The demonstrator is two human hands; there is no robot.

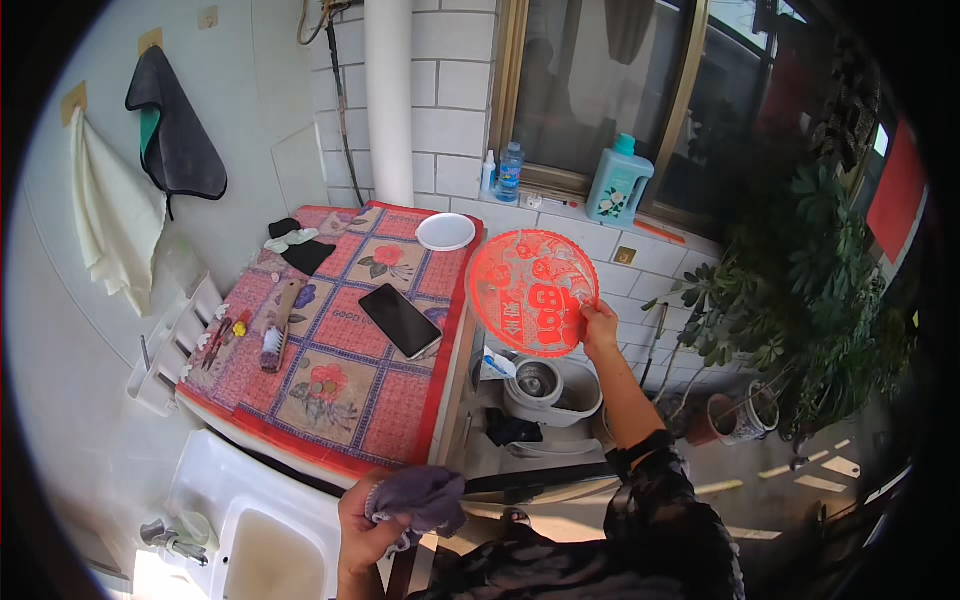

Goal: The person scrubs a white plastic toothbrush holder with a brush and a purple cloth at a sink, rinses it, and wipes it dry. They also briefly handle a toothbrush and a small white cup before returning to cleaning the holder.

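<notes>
1. Here we are with both hands busy, and the right hand has the prize: we see it gripping a round red patterned sheet by its lower right edge, fingers closed on the rim.
2. And where is that sheet? We find it held up just past the right edge of the table, its broad side turned to us, above a pale tub and a small round basin.
3. Down low, the left hand is closed around a bunched purple-grey cloth, between the white sink and the near end of the table; we cannot tell whether the cloth touches the table.
4. Across the patterned tabletop we spot a dark-screened phone lying at a slant, a brush to its left, a round white dish toward the far edge, and a small black cloth at the far left.
5. Over on the window ledge, we catch a turquoise jug and a clear blue bottle standing upright, while on the left wall a cream towel and a dark grey towel hang side by side.
</notes>
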